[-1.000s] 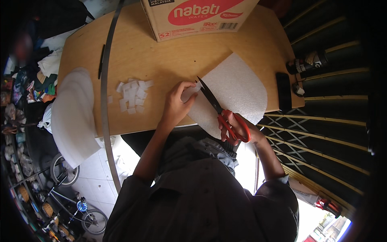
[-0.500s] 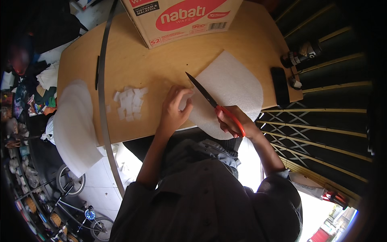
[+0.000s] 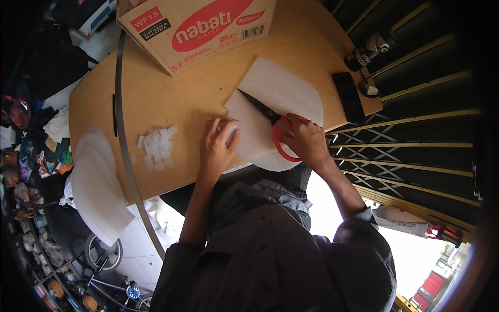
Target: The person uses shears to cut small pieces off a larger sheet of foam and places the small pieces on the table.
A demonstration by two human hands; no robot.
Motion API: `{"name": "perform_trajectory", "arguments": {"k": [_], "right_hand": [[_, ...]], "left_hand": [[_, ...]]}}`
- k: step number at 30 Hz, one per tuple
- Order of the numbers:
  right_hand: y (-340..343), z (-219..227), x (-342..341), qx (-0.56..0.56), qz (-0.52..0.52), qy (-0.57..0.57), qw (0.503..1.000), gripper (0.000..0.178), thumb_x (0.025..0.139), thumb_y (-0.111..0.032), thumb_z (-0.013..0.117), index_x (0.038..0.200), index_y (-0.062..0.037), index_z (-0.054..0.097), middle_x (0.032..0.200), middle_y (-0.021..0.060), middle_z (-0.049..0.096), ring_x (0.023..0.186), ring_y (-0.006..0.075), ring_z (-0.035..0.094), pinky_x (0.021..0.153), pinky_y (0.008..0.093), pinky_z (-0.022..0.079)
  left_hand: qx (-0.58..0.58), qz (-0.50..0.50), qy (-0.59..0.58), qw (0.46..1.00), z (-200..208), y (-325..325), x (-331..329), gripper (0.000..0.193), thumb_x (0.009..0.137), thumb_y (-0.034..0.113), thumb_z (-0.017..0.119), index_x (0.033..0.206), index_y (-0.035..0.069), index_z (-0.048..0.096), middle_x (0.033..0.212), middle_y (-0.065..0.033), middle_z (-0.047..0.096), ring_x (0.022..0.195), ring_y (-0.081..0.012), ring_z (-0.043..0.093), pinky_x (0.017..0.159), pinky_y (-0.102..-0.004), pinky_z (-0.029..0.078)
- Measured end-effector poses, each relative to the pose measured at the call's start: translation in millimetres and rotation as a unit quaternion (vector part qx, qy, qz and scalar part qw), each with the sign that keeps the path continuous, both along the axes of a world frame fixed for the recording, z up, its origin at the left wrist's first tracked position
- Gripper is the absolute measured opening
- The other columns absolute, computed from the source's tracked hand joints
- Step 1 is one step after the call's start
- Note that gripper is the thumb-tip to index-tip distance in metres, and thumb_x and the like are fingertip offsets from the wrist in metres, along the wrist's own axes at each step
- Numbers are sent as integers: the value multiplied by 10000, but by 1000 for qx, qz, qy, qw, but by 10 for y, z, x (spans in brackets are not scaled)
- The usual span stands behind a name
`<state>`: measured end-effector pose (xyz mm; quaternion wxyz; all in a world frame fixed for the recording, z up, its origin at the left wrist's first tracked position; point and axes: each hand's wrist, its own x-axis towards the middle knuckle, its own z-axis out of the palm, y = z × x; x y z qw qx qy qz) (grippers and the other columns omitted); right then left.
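Note:
My right hand (image 3: 307, 139) grips a pair of scissors (image 3: 264, 108) by its red handles. The dark blades look closed and point up and left over a white foam sheet (image 3: 280, 88) lying on the table. My left hand (image 3: 215, 145) is curled at the left edge of that sheet, thumb and fingers bent round a bit of white foam (image 3: 232, 133). Whether that bit is loose or part of the sheet, I cannot tell. Left of my left hand lies a small pile of cut white foam pieces (image 3: 156, 146).
A printed cardboard box (image 3: 202, 31) stands at the table's far side. A curved foam sheet (image 3: 96, 182) hangs over the left edge, beside a dark strap (image 3: 125, 140) and a black pen (image 3: 115, 115). At right are a phone (image 3: 348, 97), a black can (image 3: 364, 54) and a folding gate (image 3: 405, 145).
My right hand has turned the scissors, so both red handle loops now show. The view has shifted, with the box and sheet lower-left in it. My left hand stays at the sheet's edge.

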<state>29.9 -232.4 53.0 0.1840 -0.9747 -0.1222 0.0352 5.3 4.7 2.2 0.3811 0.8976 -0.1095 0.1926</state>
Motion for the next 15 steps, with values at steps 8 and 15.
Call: {"name": "perform_trajectory", "arguments": {"k": [8, 15], "right_hand": [[-108, 161, -86, 87, 119, -89, 985, 372, 866, -240, 730, 1142, -13, 629, 956, 174, 684, 843, 350, 687, 720, 412, 573], [-1234, -71, 280, 38, -156, -234, 959, 311, 945, -191, 639, 1204, -20, 620, 1167, 202, 644, 1080, 367, 628, 839, 422, 541]], "left_hand": [[-11, 7, -6, 1000, 9, 35, -7, 223, 831, 67, 712, 1044, 81, 645, 963, -113, 605, 888, -319, 598, 740, -418, 499], [-15, 6, 8, 1000, 3, 34, -10, 218, 839, 83, 710, 1048, 81, 648, 962, -115, 606, 898, -319, 604, 746, -418, 500]]}}
